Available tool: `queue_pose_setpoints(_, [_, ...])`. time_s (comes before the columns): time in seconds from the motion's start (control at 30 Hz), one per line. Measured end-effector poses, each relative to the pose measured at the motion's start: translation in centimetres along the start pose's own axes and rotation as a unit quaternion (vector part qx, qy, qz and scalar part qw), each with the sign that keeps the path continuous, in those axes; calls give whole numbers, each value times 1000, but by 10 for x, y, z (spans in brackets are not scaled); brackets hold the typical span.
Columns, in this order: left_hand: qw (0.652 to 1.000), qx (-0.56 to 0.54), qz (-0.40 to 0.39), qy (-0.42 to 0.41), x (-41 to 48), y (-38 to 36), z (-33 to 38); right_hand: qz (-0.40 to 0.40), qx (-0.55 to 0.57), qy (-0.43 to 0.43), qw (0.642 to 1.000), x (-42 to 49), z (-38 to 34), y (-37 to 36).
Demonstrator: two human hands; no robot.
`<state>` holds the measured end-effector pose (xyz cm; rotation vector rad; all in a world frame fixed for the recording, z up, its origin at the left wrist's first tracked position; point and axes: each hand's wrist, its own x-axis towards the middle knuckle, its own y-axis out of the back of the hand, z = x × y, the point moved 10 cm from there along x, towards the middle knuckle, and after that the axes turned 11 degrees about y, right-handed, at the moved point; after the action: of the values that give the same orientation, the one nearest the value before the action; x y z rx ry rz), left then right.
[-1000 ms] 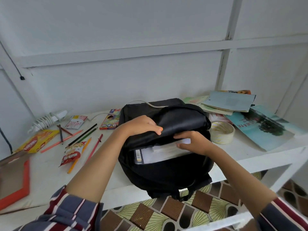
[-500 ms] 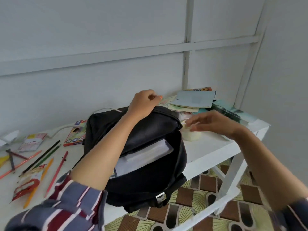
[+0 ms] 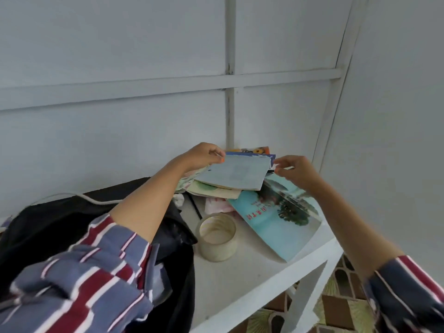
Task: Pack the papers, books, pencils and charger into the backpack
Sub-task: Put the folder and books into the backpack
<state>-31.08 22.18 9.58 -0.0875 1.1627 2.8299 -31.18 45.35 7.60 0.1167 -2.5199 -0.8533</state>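
A pale blue booklet (image 3: 236, 173) lies on top of a stack of papers and books (image 3: 211, 191) at the back of the white table (image 3: 242, 272), against the wall. My left hand (image 3: 204, 156) pinches the booklet's far left corner. Loosely curled, my right hand (image 3: 296, 170) has its fingertips at the booklet's right corner, and no grip shows. A large teal book (image 3: 276, 221) lies partly under the stack, reaching toward the table's right edge. The black backpack (image 3: 72, 224) sits at the left, largely hidden by my left arm and striped sleeve.
A roll of clear tape (image 3: 217, 236) stands on the table between the backpack and the teal book. A white cable (image 3: 96, 200) runs over the top of the backpack. The table's right front edge drops to a patterned tiled floor (image 3: 341, 306).
Both hands left the backpack and moved right and back to the book stack. The left now pinches the blue booklet's corner. The view swung right, so the pencils are out of frame.
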Motion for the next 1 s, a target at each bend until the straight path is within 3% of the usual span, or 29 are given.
queue_pose_setpoints(0.53, [987, 27, 42, 156, 137, -19, -86, -44, -13, -80, 996, 89, 94, -40])
queue_pose_setpoints(0.73, [990, -5, 33, 139, 169, -29, -98, -67, 38, -78, 994, 98, 102, -53])
queue_pose_setpoints(1.0, [990, -92, 57, 91, 175, -11, -99, -4, 31, -18, 999, 106, 87, -42])
